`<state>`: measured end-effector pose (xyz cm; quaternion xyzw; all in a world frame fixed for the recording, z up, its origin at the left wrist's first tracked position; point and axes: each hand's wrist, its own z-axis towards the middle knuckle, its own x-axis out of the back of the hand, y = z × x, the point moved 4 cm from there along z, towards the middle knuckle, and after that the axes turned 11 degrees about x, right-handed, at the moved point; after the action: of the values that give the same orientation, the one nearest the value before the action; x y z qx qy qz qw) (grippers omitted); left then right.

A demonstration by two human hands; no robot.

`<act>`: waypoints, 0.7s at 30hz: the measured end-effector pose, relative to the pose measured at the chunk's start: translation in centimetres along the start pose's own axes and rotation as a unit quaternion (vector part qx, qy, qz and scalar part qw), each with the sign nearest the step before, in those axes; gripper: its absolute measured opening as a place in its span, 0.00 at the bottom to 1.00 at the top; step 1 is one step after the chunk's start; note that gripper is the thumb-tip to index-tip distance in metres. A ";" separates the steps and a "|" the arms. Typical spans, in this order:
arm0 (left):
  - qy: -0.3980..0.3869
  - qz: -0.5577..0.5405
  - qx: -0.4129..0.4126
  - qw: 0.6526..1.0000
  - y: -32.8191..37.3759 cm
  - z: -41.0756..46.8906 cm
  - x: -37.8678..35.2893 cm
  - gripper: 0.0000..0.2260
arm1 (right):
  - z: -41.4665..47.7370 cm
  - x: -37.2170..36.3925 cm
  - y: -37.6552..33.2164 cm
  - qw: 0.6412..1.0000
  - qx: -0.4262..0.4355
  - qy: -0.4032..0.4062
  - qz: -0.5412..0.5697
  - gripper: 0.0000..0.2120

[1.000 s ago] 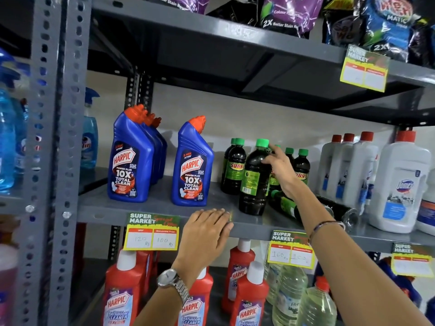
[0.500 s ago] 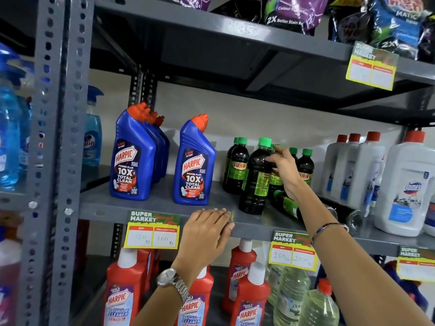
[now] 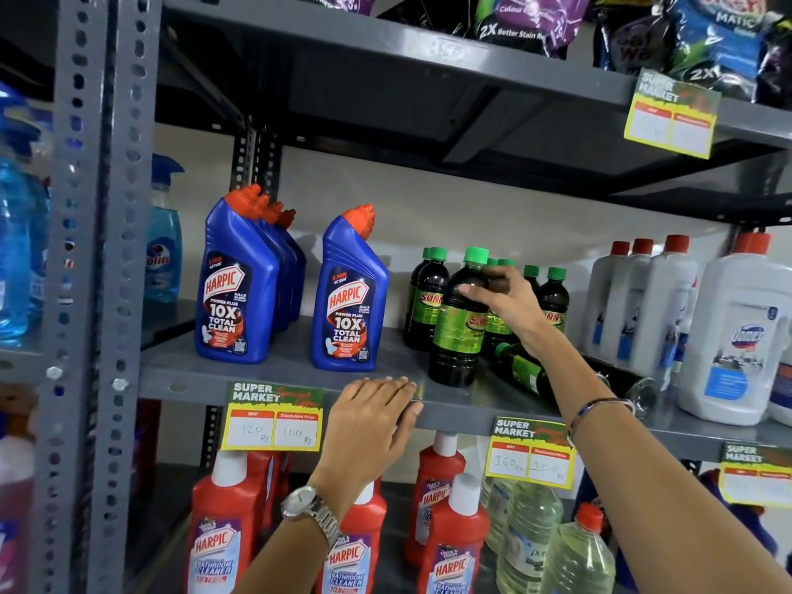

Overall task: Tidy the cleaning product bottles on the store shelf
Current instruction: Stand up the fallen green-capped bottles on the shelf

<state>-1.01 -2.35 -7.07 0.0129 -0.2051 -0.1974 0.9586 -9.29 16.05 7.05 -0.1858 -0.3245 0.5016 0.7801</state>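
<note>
On the grey middle shelf (image 3: 274, 375), a cluster of dark bottles with green caps (image 3: 428, 293) stands upright. My right hand (image 3: 503, 302) grips the shoulder of the front, larger dark green-capped bottle (image 3: 456, 336), thumb on its near side. Behind my wrist another dark bottle (image 3: 525, 373) lies on its side. Blue Harpic bottles with orange caps stand to the left: a row (image 3: 240, 285) and a single one (image 3: 349, 293). My left hand (image 3: 373, 418) rests flat on the shelf's front lip, holding nothing.
White bottles with red caps (image 3: 737, 327) stand at the right. Red Harpic bottles (image 3: 223, 529) and clear bottles (image 3: 531, 529) fill the shelf below. Detergent pouches (image 3: 527, 23) sit on the top shelf. A perforated steel upright (image 3: 98, 250) stands at left, with blue spray bottles (image 3: 163, 246) beyond.
My right hand has shifted from the bottles behind onto the front large dark bottle, and that bottle has turned so its label faces further right. The left hand stays on the shelf lip.
</note>
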 end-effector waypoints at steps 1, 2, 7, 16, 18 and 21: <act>0.000 0.001 0.000 1.000 0.0 0.0 0.0 0.15 | 0.0 0.1 -0.2 1.000 0.005 0.005 -0.019 0.30; 0.000 0.002 0.000 1.000 0.0 0.0 0.0 0.15 | 0.0 0.2 -0.3 1.000 0.007 0.005 -0.025 0.30; 0.005 0.002 -0.002 1.000 0.0 0.0 -0.1 0.15 | -0.2 -0.5 -0.3 0.998 -0.011 -0.026 0.056 0.24; 0.002 -0.001 0.000 1.000 0.0 0.0 0.1 0.14 | -0.8 -0.2 -0.2 0.995 -0.023 -0.040 0.088 0.23; -0.003 -0.001 0.001 1.000 0.0 0.0 0.0 0.14 | -1.0 -0.1 -0.2 0.995 -0.025 -0.036 0.087 0.23; -0.006 -0.001 0.002 1.000 -0.1 -0.1 -0.2 0.14 | -1.0 0.3 -0.4 0.997 -0.013 -0.026 0.074 0.22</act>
<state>-1.14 -2.35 -7.19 0.0140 -0.2117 -0.1983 0.9569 -8.28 16.19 6.64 -0.2062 -0.3360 0.5587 0.7296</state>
